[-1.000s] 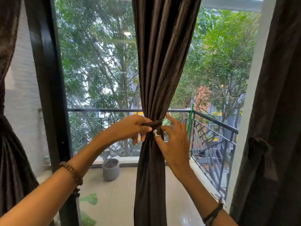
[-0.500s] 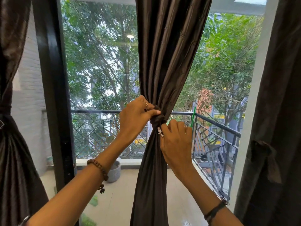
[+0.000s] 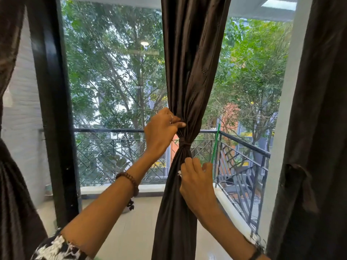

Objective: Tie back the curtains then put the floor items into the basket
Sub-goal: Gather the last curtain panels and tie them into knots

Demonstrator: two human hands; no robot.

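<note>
A dark brown curtain (image 3: 191,72) hangs in the middle of the window, gathered at a narrow waist by a matching tie-back band (image 3: 185,144). My left hand (image 3: 161,131) pinches the curtain folds just above the band. My right hand (image 3: 195,181) grips the curtain fabric just below the band; a small white piece shows at its thumb side. Two more brown curtains hang at the sides: one on the left (image 3: 13,184), drawn in at mid height, and one on the right (image 3: 315,147). No basket or floor items are in view.
A black window frame post (image 3: 54,128) stands left of the middle curtain. Behind the glass is a balcony with a pale tiled floor (image 3: 131,231) and a black metal railing (image 3: 244,156), with trees beyond.
My left hand rose from the band to the folds above it. My right hand slid down below the band. The view moved closer and tilted up slightly.
</note>
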